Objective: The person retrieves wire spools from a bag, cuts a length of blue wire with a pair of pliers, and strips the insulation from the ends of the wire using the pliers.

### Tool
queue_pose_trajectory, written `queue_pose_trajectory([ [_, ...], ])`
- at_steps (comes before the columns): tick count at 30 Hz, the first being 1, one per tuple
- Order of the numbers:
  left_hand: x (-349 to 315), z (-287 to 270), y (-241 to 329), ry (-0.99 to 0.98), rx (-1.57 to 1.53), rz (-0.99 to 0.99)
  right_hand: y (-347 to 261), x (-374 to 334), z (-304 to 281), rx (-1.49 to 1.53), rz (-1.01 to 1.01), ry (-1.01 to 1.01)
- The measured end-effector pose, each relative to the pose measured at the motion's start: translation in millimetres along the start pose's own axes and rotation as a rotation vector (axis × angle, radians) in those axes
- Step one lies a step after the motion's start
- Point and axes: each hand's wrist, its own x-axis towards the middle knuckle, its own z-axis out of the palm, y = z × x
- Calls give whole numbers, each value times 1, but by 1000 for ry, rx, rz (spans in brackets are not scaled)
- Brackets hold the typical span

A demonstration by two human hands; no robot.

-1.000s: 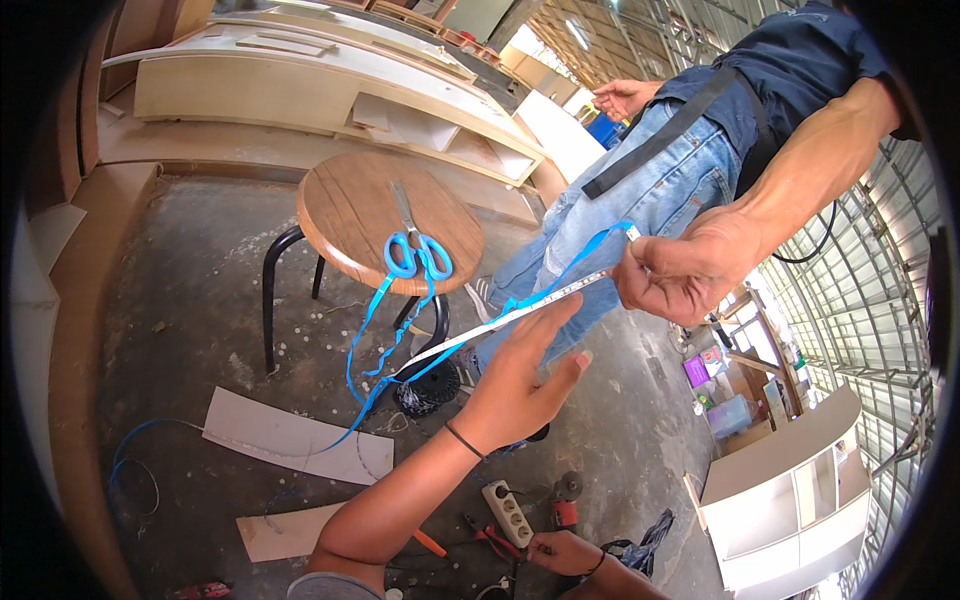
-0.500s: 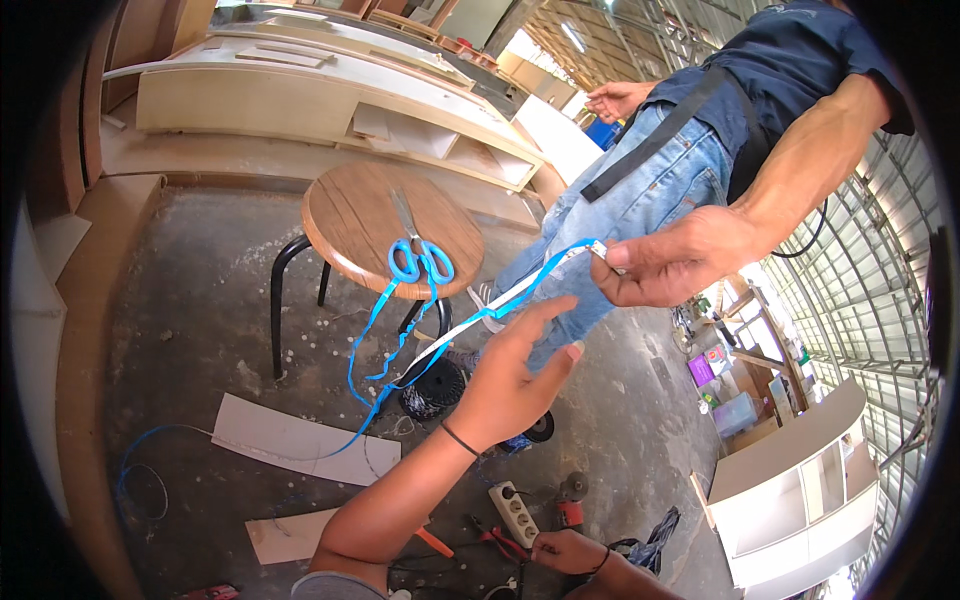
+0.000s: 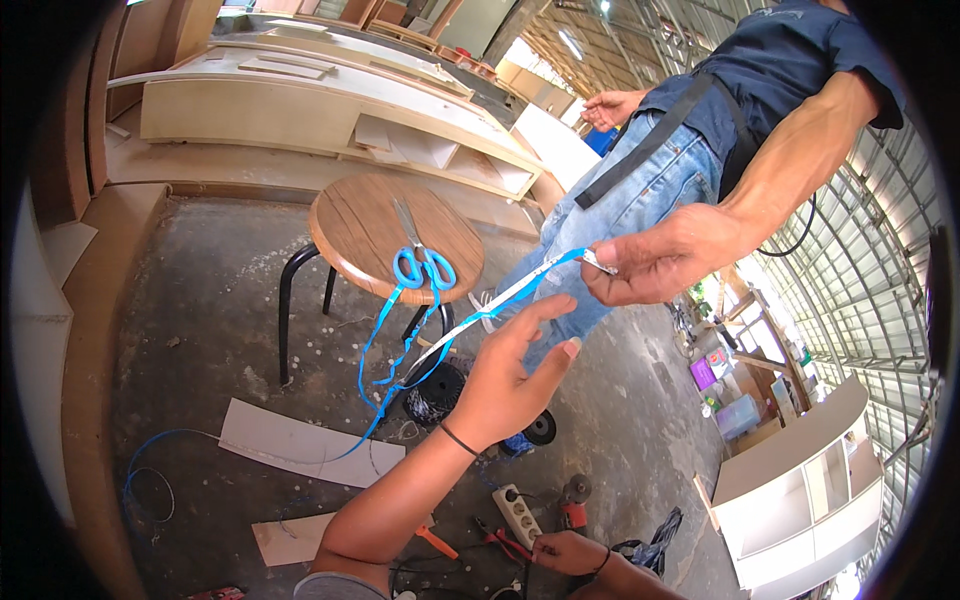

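My left hand [image 3: 510, 385] is raised mid-picture, thumb and fingers apart and holding nothing. Just beyond its fingertips runs a thin white-and-blue strip [image 3: 462, 326], resembling LED tape with peeling blue backing. Another person's hand [image 3: 660, 255] pinches its upper end. Low in the picture, my right hand [image 3: 570, 552] has curled fingers beside a white power strip [image 3: 517, 515] and red-handled pliers [image 3: 508, 544]; what it grips is unclear. Blue-handled scissors [image 3: 422, 262] lie on a round wooden stool [image 3: 350, 225], with blue ribbon hanging below the handles.
Dark spools [image 3: 435, 392] stand on the stained floor behind my left hand. Pale panels [image 3: 300, 445] lie at lower left, near an orange-handled tool [image 3: 436, 542]. A long unfinished cabinet [image 3: 250, 115] spans the back; a white shelf unit [image 3: 800, 510] is at right.
The other person's hand has shifted slightly left, and the strip's end in it has turned downward. My two hands stay nearly in place, while the view has shifted a little.
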Motion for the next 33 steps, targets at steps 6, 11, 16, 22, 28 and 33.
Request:
queue_pose_trajectory([
  [6,-1,-1,4,4,-6,4,0,-2,2,-4,-32,11],
  [11,-2,0,2,11,2,11,-1,-2,1,-32,-43,7],
  [16,-2,-2,6,16,5,3,6,-3,4,7,-55,9],
  [22,-2,-3,7,21,-22,17,3,-3,6,-12,-68,47],
  [28,-1,-3,8,95,-114,44,-5,-2,2,-42,-69,42],
  [33,-2,-1,10,91,-159,12,-7,-6,6,17,-145,141],
])
